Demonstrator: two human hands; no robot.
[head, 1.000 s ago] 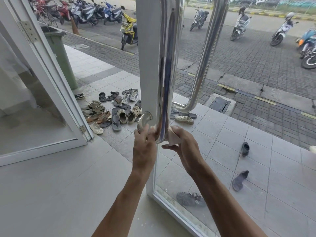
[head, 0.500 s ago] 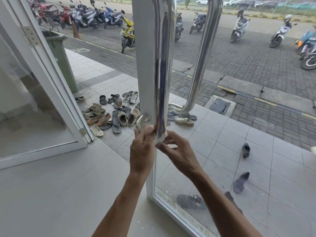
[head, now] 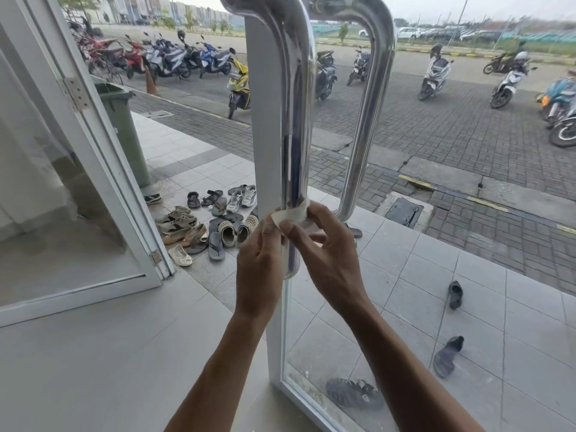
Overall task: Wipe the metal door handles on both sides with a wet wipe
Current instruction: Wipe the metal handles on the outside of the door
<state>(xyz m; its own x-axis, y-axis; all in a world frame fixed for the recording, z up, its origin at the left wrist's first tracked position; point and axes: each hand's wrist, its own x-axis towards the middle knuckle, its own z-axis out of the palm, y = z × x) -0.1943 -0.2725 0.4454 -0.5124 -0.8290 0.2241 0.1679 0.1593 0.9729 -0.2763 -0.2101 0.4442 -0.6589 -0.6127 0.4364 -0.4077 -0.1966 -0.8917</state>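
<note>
Both hands now sit higher on the near polished steel tube door handle (head: 294, 126) than a second ago, when they worked at its lower bend. The thin white wet wipe (head: 291, 213) is looped around the tube above the lower end. The left hand (head: 260, 263) pinches one end of it and the right hand (head: 324, 247) pinches the other between thumb and forefinger, its remaining fingers loosely spread. The wipe seems to be travelling upward, so most of this bar looks unwiped. The outer steel handle (head: 369, 120), behind the glass door (head: 343, 322), appears untouched; that side is probably still to do.
</note>
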